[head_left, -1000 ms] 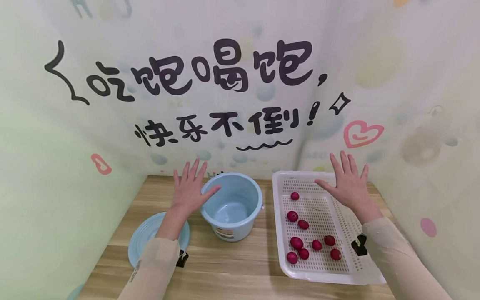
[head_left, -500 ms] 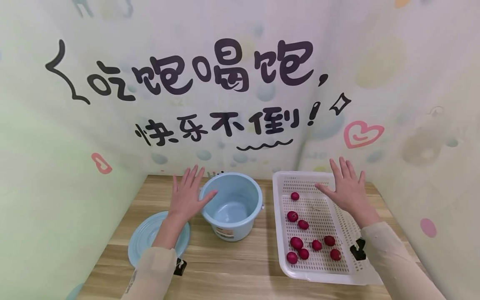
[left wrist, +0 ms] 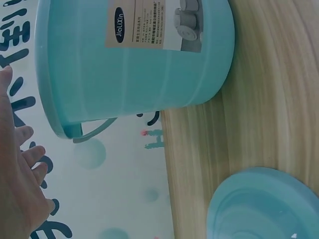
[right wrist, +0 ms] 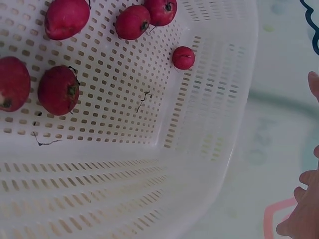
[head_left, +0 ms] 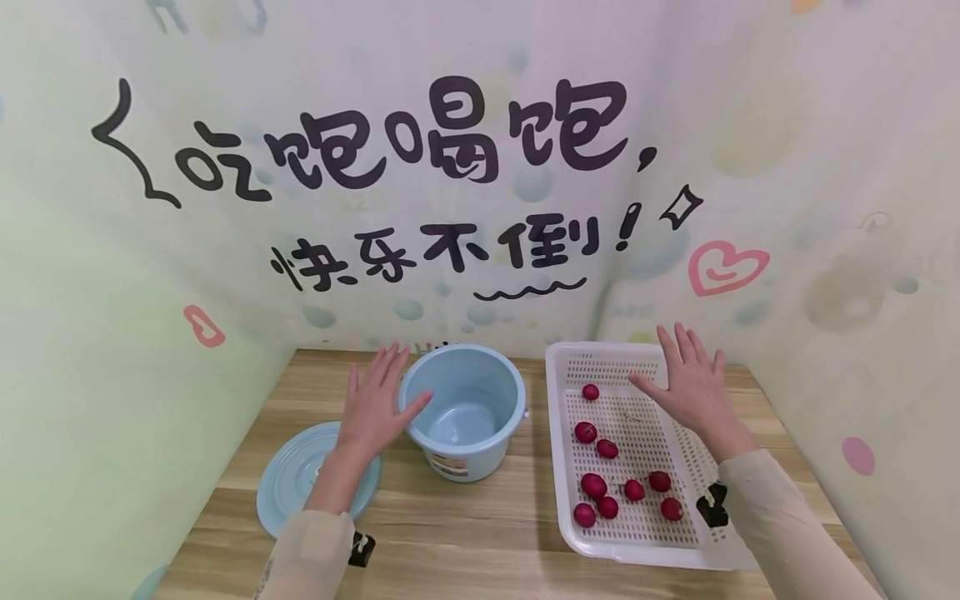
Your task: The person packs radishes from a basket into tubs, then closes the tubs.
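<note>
With fingers spread and nothing in it, my left hand (head_left: 375,408) hovers between the blue lid (head_left: 288,475) and the blue bucket (head_left: 463,400). The bucket stands upright, its inside bare; a printed label (left wrist: 154,22) shows on its wall in the left wrist view. My right hand (head_left: 693,387), fingers also spread and holding nothing, is raised over the right side of the white perforated basket (head_left: 558,467). Several round red radishes (head_left: 593,486) lie loose on the basket's floor; one small radish (right wrist: 183,58) sits by its end wall in the right wrist view.
The wooden table (head_left: 465,533) carries the bucket in the middle, the lid at left and the basket at right. A printed wall cloth (head_left: 465,192) hangs directly behind, with side walls left and right. Thin root bits (right wrist: 144,101) lie in the basket.
Both hands have sunk a little, coming down and slightly back with fingers still spread. The bucket, lid, basket and radishes stay where they were.
</note>
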### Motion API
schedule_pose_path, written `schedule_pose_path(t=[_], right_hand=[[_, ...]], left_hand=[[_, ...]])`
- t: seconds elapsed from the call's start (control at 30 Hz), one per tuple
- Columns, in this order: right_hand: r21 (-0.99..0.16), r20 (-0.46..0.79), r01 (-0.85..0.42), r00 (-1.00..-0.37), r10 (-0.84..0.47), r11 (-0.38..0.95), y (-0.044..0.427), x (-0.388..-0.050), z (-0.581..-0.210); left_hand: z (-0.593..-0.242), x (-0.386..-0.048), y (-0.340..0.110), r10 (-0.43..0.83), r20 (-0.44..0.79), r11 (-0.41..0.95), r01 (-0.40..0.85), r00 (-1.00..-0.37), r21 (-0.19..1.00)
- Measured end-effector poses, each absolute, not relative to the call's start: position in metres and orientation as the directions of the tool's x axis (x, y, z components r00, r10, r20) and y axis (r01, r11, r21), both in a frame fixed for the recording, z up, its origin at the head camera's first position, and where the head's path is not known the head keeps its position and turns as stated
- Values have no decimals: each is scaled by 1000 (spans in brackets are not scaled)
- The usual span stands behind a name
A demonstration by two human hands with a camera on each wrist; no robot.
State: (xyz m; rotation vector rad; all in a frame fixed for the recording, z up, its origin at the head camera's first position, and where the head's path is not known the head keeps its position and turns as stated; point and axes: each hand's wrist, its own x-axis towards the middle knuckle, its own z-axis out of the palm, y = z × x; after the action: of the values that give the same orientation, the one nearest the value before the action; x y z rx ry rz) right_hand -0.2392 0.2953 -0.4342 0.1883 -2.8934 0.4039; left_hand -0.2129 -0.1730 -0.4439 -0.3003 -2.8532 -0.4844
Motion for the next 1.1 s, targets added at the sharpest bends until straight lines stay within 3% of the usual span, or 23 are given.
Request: schedule_pose_path(t=[0.6, 1.1], right_hand=[[-302, 225, -161, -970, -93, 940, 293, -236, -455], [-454, 143, -142, -986, -85, 880, 290, -237, -469]], left_hand=[[-464, -203, -173, 135, 338, 859, 280, -932, 429], [-481, -196, -177, 61, 342, 737, 273, -938, 619]])
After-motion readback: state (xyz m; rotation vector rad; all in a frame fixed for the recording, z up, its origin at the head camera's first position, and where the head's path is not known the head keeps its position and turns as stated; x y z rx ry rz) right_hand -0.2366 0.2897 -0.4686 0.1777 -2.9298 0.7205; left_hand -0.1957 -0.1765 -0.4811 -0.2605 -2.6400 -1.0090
